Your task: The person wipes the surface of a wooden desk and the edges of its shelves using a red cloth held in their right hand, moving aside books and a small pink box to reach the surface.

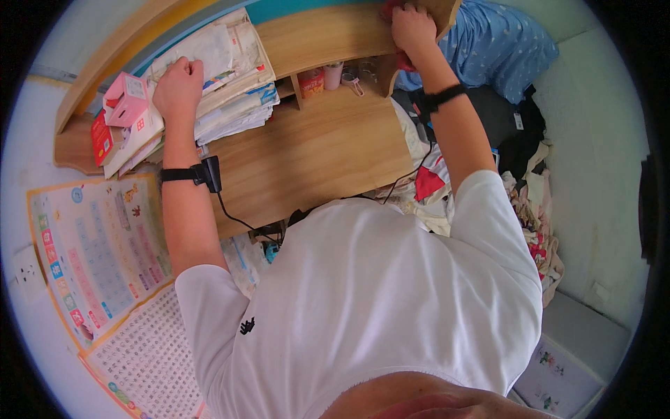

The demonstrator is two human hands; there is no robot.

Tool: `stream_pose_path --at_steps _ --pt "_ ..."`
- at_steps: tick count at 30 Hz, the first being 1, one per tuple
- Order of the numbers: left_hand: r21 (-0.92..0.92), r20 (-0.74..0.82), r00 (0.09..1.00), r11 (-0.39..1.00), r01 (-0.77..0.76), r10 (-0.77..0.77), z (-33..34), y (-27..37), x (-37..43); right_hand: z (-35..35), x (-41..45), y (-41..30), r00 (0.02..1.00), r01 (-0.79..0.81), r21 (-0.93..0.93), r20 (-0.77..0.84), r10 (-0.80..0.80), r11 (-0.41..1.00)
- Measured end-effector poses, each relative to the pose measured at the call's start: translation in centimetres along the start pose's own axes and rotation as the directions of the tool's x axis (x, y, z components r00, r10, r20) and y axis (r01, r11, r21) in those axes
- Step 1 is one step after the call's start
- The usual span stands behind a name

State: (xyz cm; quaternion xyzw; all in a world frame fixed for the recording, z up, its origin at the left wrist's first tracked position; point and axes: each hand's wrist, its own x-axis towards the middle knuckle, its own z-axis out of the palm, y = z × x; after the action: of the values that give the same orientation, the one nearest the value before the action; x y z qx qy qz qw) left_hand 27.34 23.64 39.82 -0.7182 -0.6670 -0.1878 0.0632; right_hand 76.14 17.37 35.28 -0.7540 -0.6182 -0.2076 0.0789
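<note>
My left hand [179,89] is curled into a fist on top of a tall stack of books and papers [238,50]; nothing shows in its fingers. Beside it, a pink box [126,99] and a red box [102,140] stand on the stack's left side. At the far right end of the wooden shelf [324,34], my right hand [413,29] presses down on a red cloth [405,61]. Parts of the cloth stick out on both sides of the hand, and the rest is hidden under it.
Below the shelf is a wooden desk top [314,152]. A red carton [312,83], a pink cup [333,76] and a glass jar [368,69] stand in its cubby. Blue patterned fabric [492,47] hangs at the right, above heaped clothes [528,209]. Posters [99,251] cover the left wall.
</note>
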Motion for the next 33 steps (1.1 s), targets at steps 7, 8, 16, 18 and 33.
stream_pose_path --at_steps 7,8,16,18,33 --pt "-0.025 -0.030 0.999 0.999 -0.023 0.022 -0.3 0.8 -0.3 1.3 2.9 -4.0 0.993 -0.103 -0.047 -0.055 0.100 0.994" --pt "-0.034 -0.025 0.999 0.999 -0.025 0.025 -0.2 0.9 -0.2 1.4 3.0 -5.4 0.997 -0.078 -0.047 -0.026 0.077 0.996" --pt "-0.031 -0.040 0.999 0.999 -0.010 0.009 -0.5 0.9 -0.5 -2.1 2.1 -21.4 0.921 0.386 0.193 -0.130 -0.366 0.902" --pt "-0.041 -0.050 0.998 0.999 -0.027 0.025 -0.4 0.9 -0.5 -1.7 2.0 -21.6 0.920 0.389 0.235 -0.149 -0.362 0.891" --pt "-0.060 -0.072 0.995 0.996 -0.073 0.068 -0.2 1.1 -0.3 4.5 1.4 0.9 0.991 -0.069 -0.023 -0.119 0.066 0.997"
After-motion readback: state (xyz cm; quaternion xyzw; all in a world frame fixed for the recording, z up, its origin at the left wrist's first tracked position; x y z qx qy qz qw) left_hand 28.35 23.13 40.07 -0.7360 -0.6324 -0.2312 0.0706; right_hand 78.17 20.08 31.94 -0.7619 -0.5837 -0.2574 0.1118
